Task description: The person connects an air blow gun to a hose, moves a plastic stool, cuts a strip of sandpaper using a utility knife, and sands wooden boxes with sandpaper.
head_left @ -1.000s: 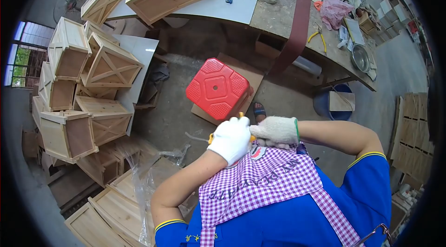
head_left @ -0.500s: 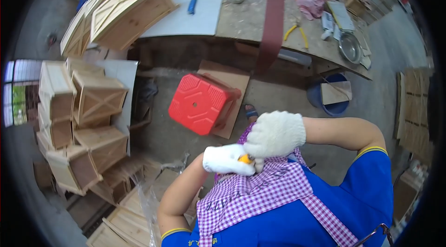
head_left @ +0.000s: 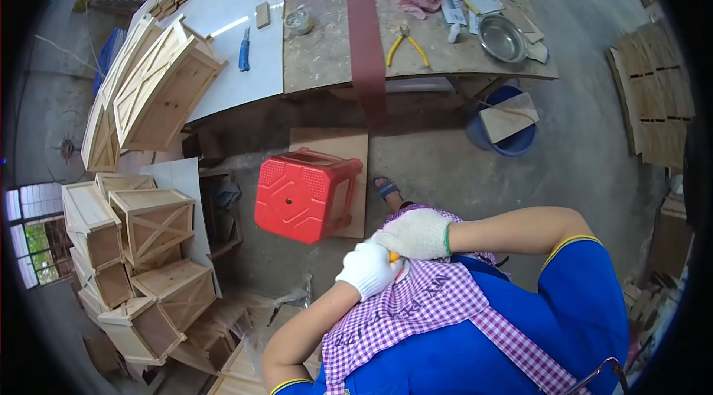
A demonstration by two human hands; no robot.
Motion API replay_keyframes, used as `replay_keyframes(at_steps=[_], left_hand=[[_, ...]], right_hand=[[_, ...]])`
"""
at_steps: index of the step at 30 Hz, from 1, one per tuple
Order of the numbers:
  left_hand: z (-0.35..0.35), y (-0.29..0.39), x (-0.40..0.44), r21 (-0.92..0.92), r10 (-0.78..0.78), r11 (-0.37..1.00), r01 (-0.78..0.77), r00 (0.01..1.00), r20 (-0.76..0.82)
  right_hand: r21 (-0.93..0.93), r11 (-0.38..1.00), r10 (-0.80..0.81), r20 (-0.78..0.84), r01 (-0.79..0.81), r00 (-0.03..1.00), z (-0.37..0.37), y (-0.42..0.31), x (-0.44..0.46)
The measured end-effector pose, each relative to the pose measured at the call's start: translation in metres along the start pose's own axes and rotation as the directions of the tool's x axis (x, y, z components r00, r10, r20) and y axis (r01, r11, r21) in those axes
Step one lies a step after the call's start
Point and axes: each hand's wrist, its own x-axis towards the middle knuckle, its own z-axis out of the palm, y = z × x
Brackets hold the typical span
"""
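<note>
My left hand [head_left: 368, 270], in a white knit glove, is closed in front of the chest. A small yellow-orange object [head_left: 394, 256] peeks out where my two hands meet; most of it is hidden and its kind cannot be made out. My right hand [head_left: 417, 234], in a cream knit glove with a green edge, is curled against the left one, its fingertips hidden. Both hands are close to the front of a purple-and-white checkered apron [head_left: 416, 298], worn over a blue shirt.
A red plastic stool [head_left: 293, 198] stands ahead on a brown board. The workbench [head_left: 327, 60] beyond bears a blue utility knife [head_left: 244, 51], yellow-handled pliers [head_left: 405, 48] and a metal bowl [head_left: 503, 38]. Wooden crates [head_left: 156, 224] are stacked at left; a blue bucket [head_left: 512, 138] sits right.
The view has shifted, showing more of the bench. My left hand has turned and bunched up more tightly against my right, and less of the yellow-orange object shows.
</note>
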Motion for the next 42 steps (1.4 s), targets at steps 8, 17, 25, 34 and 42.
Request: replay_keyframes(at_steps=[8,17,25,34,42], left_hand=[[0.034,-0.032,0.009,-0.906,0.538,0.421,-0.053,0.818,0.202],[0.065,-0.028,0.015,-0.895,0.704,0.446,0.006,0.615,0.355],[0.039,-0.02,0.017,-0.882,0.71,0.465,-0.074,0.627,0.321],[-0.05,0.006,0.06,-0.199,0.278,0.94,-0.276,0.961,-0.018],[-0.183,0.007,0.159,-0.813,0.455,0.581,0.037,0.814,0.361]], right_hand=[[-0.186,0.979,-0.066,0.061,0.077,0.996,-0.054,-0.031,-0.053],[-0.275,0.837,-0.468,0.09,0.473,0.879,-0.046,-0.037,-0.066],[-0.249,0.823,-0.503,0.096,0.51,0.859,-0.062,-0.019,-0.053],[0.18,0.981,-0.004,-0.334,0.068,0.943,-0.035,0.058,-0.022],[-0.069,0.966,-0.256,-0.349,0.247,0.902,-0.194,0.144,0.044]])
